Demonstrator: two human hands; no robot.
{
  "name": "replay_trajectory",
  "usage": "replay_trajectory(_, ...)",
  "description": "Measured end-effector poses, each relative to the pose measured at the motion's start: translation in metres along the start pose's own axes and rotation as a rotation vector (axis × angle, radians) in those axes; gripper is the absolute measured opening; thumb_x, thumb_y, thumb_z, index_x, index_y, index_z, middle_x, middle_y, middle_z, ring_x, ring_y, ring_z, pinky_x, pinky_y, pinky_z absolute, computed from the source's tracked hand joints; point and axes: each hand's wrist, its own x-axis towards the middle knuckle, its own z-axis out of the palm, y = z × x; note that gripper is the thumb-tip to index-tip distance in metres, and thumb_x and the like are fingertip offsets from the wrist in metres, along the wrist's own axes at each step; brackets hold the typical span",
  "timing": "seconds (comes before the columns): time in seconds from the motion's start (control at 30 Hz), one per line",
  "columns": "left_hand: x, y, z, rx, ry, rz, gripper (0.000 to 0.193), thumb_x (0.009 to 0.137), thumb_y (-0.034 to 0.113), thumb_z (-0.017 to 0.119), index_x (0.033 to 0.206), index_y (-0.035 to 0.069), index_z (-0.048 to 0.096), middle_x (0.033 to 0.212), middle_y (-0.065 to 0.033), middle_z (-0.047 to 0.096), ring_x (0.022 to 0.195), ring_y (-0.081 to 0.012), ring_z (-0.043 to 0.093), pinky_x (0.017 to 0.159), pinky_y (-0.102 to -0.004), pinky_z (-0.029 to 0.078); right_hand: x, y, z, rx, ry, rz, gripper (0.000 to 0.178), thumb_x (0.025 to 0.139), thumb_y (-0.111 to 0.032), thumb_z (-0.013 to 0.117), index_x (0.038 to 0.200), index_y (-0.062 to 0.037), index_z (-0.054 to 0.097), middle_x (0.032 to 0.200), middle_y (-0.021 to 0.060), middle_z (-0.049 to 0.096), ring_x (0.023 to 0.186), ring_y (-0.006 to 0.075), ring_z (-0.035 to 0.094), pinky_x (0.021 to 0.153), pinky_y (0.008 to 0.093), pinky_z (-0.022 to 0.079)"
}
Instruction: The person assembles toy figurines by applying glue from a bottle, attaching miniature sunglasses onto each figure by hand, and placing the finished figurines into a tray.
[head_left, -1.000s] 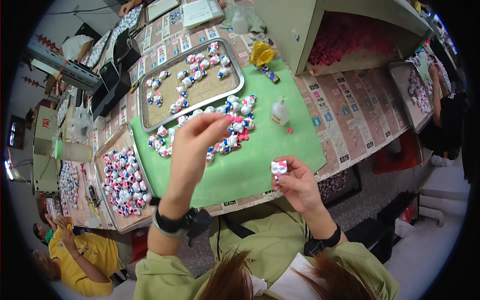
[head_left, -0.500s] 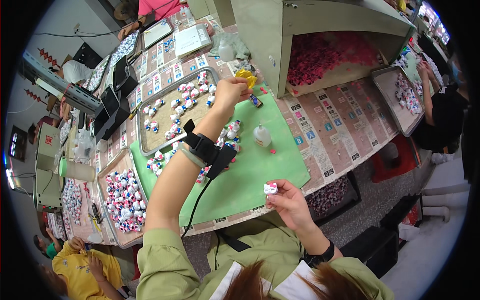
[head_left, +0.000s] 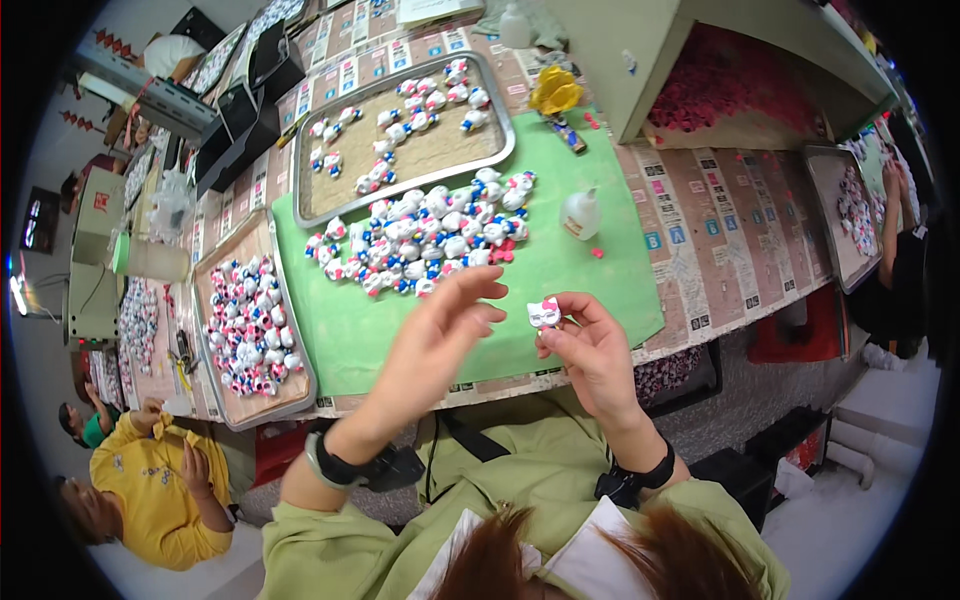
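Observation:
Between the thumb and fingers of my right hand [head_left: 592, 352] is a small white cat-head figurine [head_left: 543, 314] with a pink bow, face up. My left hand [head_left: 437, 328] hovers just left of it, fingers parted and curved, nothing visible in them. Both hands are over the near part of a green mat [head_left: 350, 350]. Beyond the left hand lies a heap of white, blue and pink figurines [head_left: 420, 235]. A translucent squeeze bottle [head_left: 581, 214] stands on the mat past the right hand, with small pink pieces [head_left: 598, 253] beside it.
Behind the heap is a metal tray [head_left: 505, 150] with scattered figurines; another full tray [head_left: 300, 385] sits at left. A crumpled yellow thing [head_left: 555, 90] lies at the mat's far edge. To the right, a box-like booth [head_left: 655, 60] holds pink pieces. Other people work on both sides.
My left hand has come back from beside the yellow thing to near the figurine, its fingers now apart. My right hand still holds the figurine. The whole view has shifted.

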Motion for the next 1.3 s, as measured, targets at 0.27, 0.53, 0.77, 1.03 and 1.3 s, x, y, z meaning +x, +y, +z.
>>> replay_trajectory(0.27, -0.032, -0.048, -0.003, -0.297, 0.059, -0.084, 0.039, 0.079, 0.004, 0.053, 0.117, -0.001, 0.042, 0.104, -0.0107, 0.053, 0.093, -0.0148, 0.052, 0.080, -0.0271, 0.043, -0.003, 0.027, 0.023, -0.022, -0.031, 0.119, 0.025, 0.078, -0.004, 0.055, 0.099, 0.0020, 0.044, 0.092, 0.0093, 0.055, 0.079, 0.0111, 0.055, 0.069, 0.0247, 0.048)
replay_trajectory(0.53, -0.039, -0.061, -0.033, -0.835, 0.177, -0.096, 0.039, 0.079, 0.000, 0.050, 0.116, 0.002, 0.040, 0.110, -0.0112, 0.049, 0.093, -0.0202, 0.054, 0.079, -0.0272, 0.045, 0.026, 0.003, 0.010, -0.710, 0.380, -0.604, 0.040, 0.076, -0.005, 0.055, 0.112, -0.0009, 0.039, 0.101, 0.0063, 0.045, 0.090, 0.0103, 0.043, 0.076, 0.0236, 0.036)
replay_trajectory(0.77, -0.050, -0.062, -0.035, -0.820, 0.099, -0.142, 0.039, 0.079, 0.000, 0.050, 0.116, 0.001, 0.040, 0.111, -0.0126, 0.049, 0.093, -0.0188, 0.053, 0.078, -0.0270, 0.045, 0.090, -0.038, -0.024, -1.188, 0.276, -0.353, 0.052, 0.071, -0.009, 0.062, 0.115, 0.0004, 0.036, 0.109, 0.0117, 0.043, 0.095, 0.0162, 0.047, 0.076, 0.0267, 0.040)
replay_trajectory(1.03, -0.050, -0.057, -0.034, -0.768, 0.091, -0.076, 0.043, 0.079, -0.002, 0.050, 0.120, 0.000, 0.037, 0.111, -0.0083, 0.044, 0.093, -0.0200, 0.054, 0.075, -0.0269, 0.045, 0.026, -0.017, 0.041, -0.300, 0.187, -0.205, 0.047, 0.075, -0.005, 0.055, 0.116, 0.0016, 0.033, 0.094, 0.0106, 0.051, 0.085, 0.0244, 0.056, 0.072, 0.0320, 0.049)
replay_trajectory(1.3, -0.051, -0.052, -0.029, -0.724, 0.107, -0.093, 0.041, 0.078, -0.004, 0.051, 0.116, -0.001, 0.038, 0.105, -0.0075, 0.048, 0.093, -0.0150, 0.052, 0.079, -0.0246, 0.043, -0.018, -0.007, 0.037, -0.737, 0.029, -0.369, 0.040, 0.062, -0.003, 0.067, 0.093, -0.0015, 0.043, 0.087, 0.0100, 0.051, 0.077, 0.0153, 0.053, 0.067, 0.0255, 0.044)
